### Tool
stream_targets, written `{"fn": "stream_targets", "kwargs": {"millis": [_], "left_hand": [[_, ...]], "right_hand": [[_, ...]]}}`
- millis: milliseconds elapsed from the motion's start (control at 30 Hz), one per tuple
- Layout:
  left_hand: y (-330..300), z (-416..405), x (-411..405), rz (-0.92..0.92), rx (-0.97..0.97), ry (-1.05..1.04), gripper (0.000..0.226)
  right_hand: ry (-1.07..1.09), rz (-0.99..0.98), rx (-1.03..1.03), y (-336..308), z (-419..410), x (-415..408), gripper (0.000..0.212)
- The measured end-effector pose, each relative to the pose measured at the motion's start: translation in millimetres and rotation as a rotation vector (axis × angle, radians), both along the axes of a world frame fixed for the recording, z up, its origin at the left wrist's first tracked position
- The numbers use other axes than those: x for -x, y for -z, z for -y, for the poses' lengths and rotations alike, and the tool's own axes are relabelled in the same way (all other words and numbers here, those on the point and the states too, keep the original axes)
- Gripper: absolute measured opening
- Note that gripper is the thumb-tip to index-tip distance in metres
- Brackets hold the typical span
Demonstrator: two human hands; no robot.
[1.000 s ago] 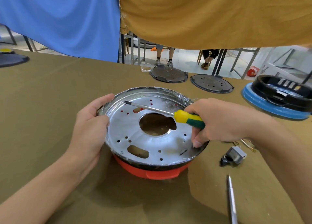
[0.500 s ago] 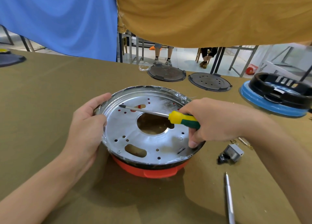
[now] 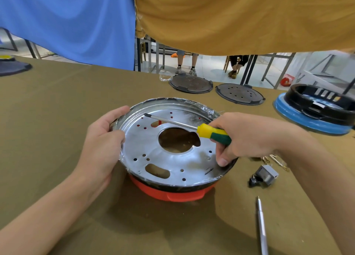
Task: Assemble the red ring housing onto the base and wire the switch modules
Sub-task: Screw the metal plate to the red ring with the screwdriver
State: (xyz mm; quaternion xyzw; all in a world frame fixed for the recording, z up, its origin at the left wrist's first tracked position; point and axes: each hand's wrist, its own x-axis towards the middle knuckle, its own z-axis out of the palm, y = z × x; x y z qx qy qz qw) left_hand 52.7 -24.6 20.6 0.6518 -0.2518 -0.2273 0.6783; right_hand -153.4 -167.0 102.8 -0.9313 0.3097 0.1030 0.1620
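Head view: left hand (image 3: 104, 139) grips the left rim of the metal base plate (image 3: 172, 158), thumb over the lip, fingers curled round the edge. Right hand (image 3: 247, 137) is wrapped round the screwdriver (image 3: 194, 127) at its yellow/green handle, with one fingertip pressing down on the plate's right rim. The shaft lies nearly flat across the plate, tip over the far-left holes, not seated in anything.

Red ring housing (image 3: 172, 194) sits under the plate, mid-table; red shows through the upper-left holes, so they look roughly lined up there. Clear film is still on the rim.

Looks like the step is fixing plate to housing. Advice:
- Check hole alignment all round before driving anything; rotate the plate with the left hand if off.
- Stand the driver upright over the hole; at this flat angle it'll cam out.
- Keep the left hand clamped so the stack doesn't spin on the cloth.
- No screws visible from here.

Grey switch module (image 3: 266, 175) lies loose to the right of the housing, unwired, with brass clips (image 3: 276, 161) just beyond it. Spare tool shaft (image 3: 261, 226) lies at near right.
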Motion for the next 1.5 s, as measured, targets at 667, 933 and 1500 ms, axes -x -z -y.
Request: {"fn": "stream_targets", "kwargs": {"millis": [667,933,1500], "left_hand": [[2.5,0.9,-3.4,0.02,-0.015,0.011,0.071],[2.0,-1.0,-2.5,0.024,-0.025,0.01,0.07],[2.0,-0.1,-3.9,0.042,-0.044,0.026,0.071]], "right_hand": [[0.059,-0.044,0.095,1.2,-9.2,-5.4,0.029],[0.008,-0.01,0.029,-1.3,-5.8,-0.1,0.03],[-0.039,-0.059,-0.022,-3.0,0.8,0.2,0.026]]}}
